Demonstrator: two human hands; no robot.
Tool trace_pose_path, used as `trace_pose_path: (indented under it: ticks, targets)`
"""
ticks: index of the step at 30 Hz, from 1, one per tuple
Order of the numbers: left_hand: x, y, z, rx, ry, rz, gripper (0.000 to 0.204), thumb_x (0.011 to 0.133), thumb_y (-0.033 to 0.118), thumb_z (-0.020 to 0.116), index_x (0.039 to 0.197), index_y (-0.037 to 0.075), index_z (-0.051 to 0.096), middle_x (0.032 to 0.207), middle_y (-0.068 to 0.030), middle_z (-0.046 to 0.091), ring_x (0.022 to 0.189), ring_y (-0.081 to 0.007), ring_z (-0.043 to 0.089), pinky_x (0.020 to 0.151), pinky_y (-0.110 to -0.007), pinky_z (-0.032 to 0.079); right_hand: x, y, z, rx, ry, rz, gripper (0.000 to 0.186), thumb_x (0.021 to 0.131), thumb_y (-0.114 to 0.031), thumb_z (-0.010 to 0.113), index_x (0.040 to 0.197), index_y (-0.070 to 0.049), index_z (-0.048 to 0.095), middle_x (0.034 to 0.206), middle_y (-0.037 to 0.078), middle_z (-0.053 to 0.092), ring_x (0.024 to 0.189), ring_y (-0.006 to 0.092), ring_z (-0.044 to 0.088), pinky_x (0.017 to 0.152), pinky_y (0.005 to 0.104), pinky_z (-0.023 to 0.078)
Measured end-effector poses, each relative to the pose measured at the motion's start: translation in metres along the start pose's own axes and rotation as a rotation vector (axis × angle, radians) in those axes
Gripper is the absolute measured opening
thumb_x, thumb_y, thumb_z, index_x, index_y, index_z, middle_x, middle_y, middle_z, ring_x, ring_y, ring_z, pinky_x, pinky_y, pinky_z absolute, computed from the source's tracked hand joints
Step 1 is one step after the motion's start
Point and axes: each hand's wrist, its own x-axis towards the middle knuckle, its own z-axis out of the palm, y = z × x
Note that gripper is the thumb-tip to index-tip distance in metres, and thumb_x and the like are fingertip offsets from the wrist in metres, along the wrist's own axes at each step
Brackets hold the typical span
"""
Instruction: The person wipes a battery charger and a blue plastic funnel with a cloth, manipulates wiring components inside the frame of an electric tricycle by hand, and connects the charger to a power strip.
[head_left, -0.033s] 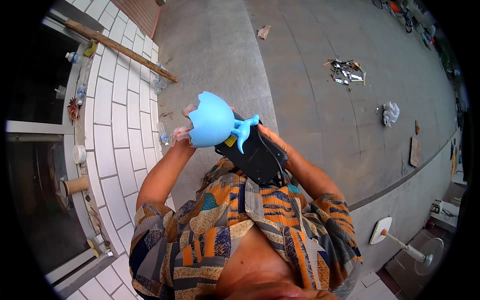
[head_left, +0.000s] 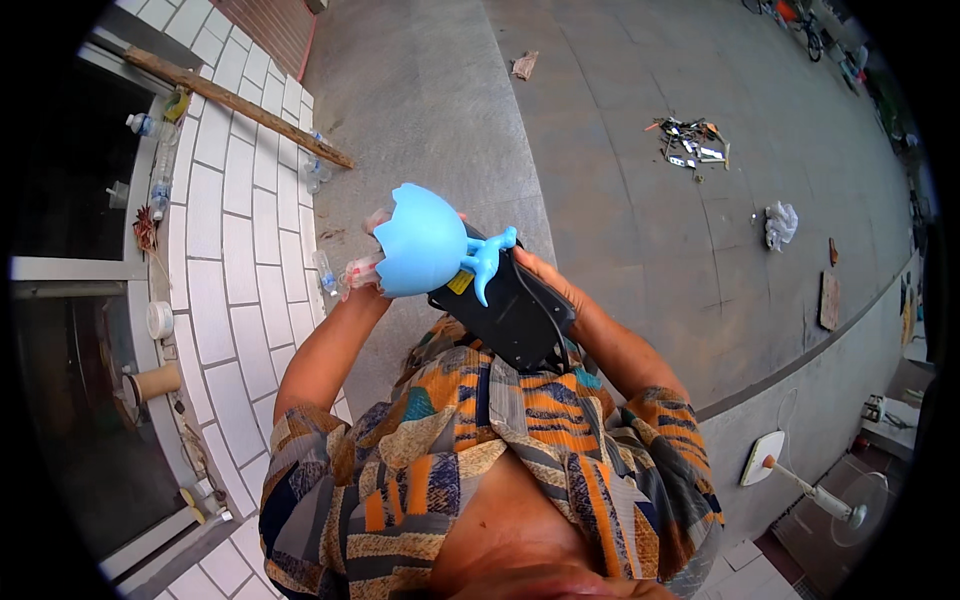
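Note:
A light blue cup shaped like a cracked eggshell (head_left: 423, 245) is held in front of my body, its jagged rim facing left. Joined to its right end is a small blue branching piece (head_left: 486, 262), which lies over a flat black case (head_left: 505, 322) with a yellow label and a dark strap or cord. My right hand (head_left: 545, 275) grips the case along its right edge. My left hand (head_left: 368, 292) is at the left end of the cup, its fingers mostly hidden behind it. Crumpled, clear pinkish plastic (head_left: 362, 271) sticks out beside the rim.
A white brick wall (head_left: 235, 270) with a slanting wooden pole (head_left: 235, 105) and plastic bottles (head_left: 160, 185) runs along the left. On the grey floor at right lie scattered small parts (head_left: 693, 143) and a white crumpled bag (head_left: 781, 225). A standing fan (head_left: 835, 508) is at lower right.

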Motion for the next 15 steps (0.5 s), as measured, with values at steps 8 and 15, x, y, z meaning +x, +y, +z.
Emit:
trace_pose_path:
  ticks: [8, 15]
  targets:
    - [0.089, 0.045, -0.126, 0.347, 0.275, 0.206, 0.038, 0.094, 0.037, 0.047, 0.12, 0.009, 0.05, 0.123, -0.0191, 0.053, 0.11, -0.0222, 0.054, 0.094, -0.033, 0.046, 0.081, -0.144, 0.001, -0.393, 0.226, -0.103, 0.064, 0.08, -0.051, 0.065, 0.111, 0.005, 0.06, 0.085, 0.02, 0.065, 0.067, 0.0211, 0.067, 0.054, 0.0259, 0.055]
    - [0.198, 0.119, -0.132, 0.067, 0.861, 0.237, 0.041, 0.092, 0.032, 0.052, 0.126, 0.013, 0.038, 0.119, -0.0036, 0.051, 0.11, -0.0138, 0.051, 0.095, -0.034, 0.047, 0.152, -0.313, -0.041, -1.057, 0.264, -0.761, 0.016, 0.082, -0.009, 0.064, 0.096, -0.004, 0.069, 0.075, 0.002, 0.063, 0.069, 0.0097, 0.058, 0.058, 0.0241, 0.047]
